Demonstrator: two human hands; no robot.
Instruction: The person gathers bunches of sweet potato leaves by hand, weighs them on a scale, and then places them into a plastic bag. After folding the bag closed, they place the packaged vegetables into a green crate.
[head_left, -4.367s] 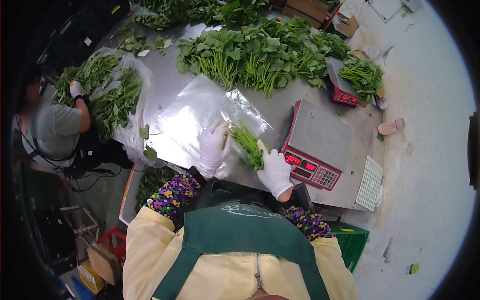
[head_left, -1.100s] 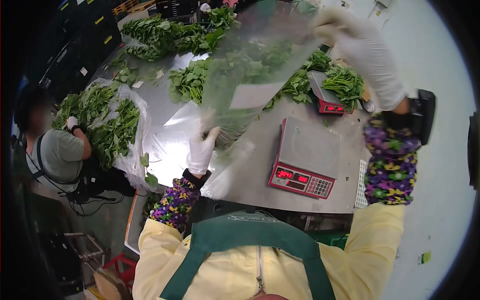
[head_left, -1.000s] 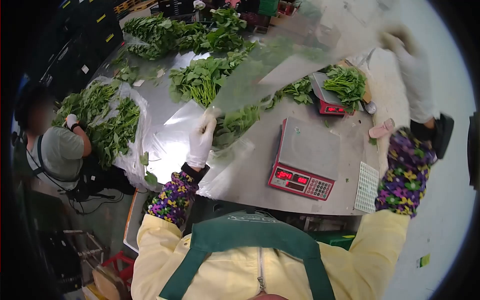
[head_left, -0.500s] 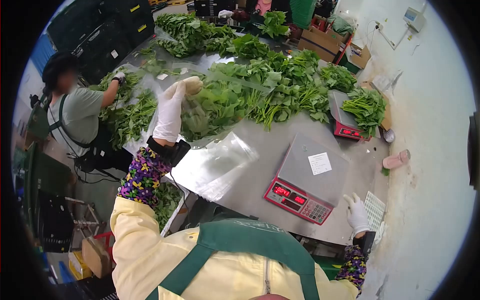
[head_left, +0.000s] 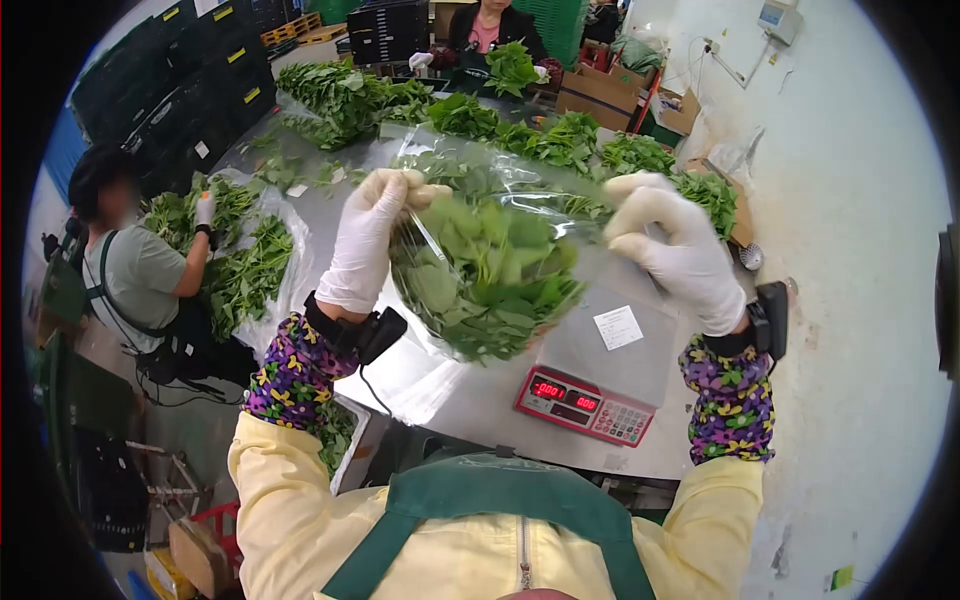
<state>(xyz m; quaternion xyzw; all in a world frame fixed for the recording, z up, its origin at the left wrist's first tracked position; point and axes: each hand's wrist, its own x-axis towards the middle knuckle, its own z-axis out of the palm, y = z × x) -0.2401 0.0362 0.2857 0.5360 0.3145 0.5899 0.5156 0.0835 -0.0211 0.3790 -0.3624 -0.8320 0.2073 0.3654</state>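
Note:
A clear plastic bag of green leaves [head_left: 485, 275] hangs in the air above the metal table. My gloved left hand [head_left: 378, 225] pinches its upper left edge. At the bag's upper right corner is my gloved right hand [head_left: 675, 245], its fingers curled and pressed together on the clear film. Below and to the right stands a red scale [head_left: 590, 405] with a lit display and a white label [head_left: 618, 327] on its plate. Leafy bunches [head_left: 565, 145] lie behind the bag, partly hidden by it.
At the left a co-worker [head_left: 150, 255] handles leaves [head_left: 250, 275] on plastic film. Another person [head_left: 490, 35] stands at the far side. Cardboard boxes [head_left: 600, 95] sit at the back right, dark crates [head_left: 180, 90] at the back left. A wall [head_left: 850, 300] runs along the right.
My right hand has come up from the table's right front edge to the bag. The bag now hangs more upright, further right. The co-worker's hand at the left has moved. The view has shifted slightly.

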